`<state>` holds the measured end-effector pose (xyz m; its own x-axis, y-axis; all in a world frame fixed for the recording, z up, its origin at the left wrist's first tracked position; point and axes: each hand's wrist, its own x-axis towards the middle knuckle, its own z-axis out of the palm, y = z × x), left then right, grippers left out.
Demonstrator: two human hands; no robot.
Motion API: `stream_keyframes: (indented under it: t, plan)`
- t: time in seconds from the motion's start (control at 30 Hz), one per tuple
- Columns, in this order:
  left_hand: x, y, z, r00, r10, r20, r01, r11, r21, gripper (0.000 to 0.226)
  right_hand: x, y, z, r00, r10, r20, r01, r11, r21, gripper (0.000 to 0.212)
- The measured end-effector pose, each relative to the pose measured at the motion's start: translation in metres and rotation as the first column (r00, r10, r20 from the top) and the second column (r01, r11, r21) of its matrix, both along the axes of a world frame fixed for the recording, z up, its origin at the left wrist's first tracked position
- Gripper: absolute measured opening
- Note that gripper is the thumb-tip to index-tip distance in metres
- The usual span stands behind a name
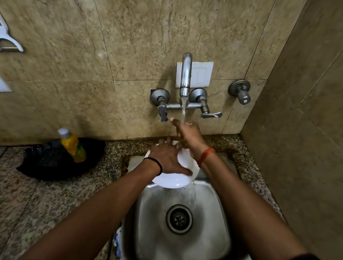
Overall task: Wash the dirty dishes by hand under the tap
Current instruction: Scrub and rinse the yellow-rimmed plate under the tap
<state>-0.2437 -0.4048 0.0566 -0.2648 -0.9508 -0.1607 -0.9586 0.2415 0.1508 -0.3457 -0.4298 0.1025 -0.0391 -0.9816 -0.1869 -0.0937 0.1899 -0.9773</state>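
Worktop (38, 197): speckled granite, runs along the tiled wall into the right corner.
Sink (216, 221): steel, set into the worktop at its near right end; drain at centre, water running down the back wall.
Black cloth (47, 163): bunched at the worktop's back edge, left of the sink.
Plate (172, 180): white, tilted over the sink's back edge, wet, water spilling off its right rim.
Left hand (167, 158): fingers spread wide across the plate, thumb laid along the lower rim; pressing flat, not curled round.
Right hand (186, 134): fingers straight and loose, directly under the stream, holding nothing.
Tap (185, 75): wall-mounted, running.
Soap bottle (73, 145): yellow, leaning on the cloth.
Risk: wet plate steadied by one flat hand only; likely to slip and strike the steel or chip against the granite edge. Splash off the right hand probably reaching the worktop.
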Motion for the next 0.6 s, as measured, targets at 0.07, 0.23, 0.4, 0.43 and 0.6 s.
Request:
stream_keyframes:
  t: [0.07, 0.23, 0.4, 0.43, 0.6]
  plan:
    - [0.006, -0.003, 0.001, 0.992, 0.041, -0.116, -0.038, 0.999, 0.028, 0.116, -0.013, -0.001, -0.011, 0.979, -0.047, -0.196, 0.009, 0.982, -0.191, 0.042]
    - [0.024, 0.002, -0.004, 0.512, 0.546, -0.663, -0.172, 0.821, 0.544, 0.091, -0.053, 0.016, -0.049, 0.961, -0.055, -0.271, -0.008, 0.974, -0.227, 0.014]
    - [0.032, 0.015, -0.026, -0.27, 0.844, -0.463, 0.411, 0.536, 0.738, 0.076, -0.054, 0.044, -0.074, 0.988, 0.126, 0.084, -0.148, 0.919, 0.364, 0.03]
    - [0.031, 0.017, -0.03, -0.312, 0.842, -0.441, 0.467, 0.54, 0.701, 0.077, -0.052, 0.047, -0.077, 0.975, 0.148, 0.165, -0.205, 0.887, 0.413, 0.026]
    - [0.038, 0.018, -0.035, -0.255, 0.838, -0.483, 0.306, 0.544, 0.782, 0.063, -0.063, 0.043, -0.089, 0.999, -0.004, 0.054, -0.015, 0.934, 0.358, 0.036]
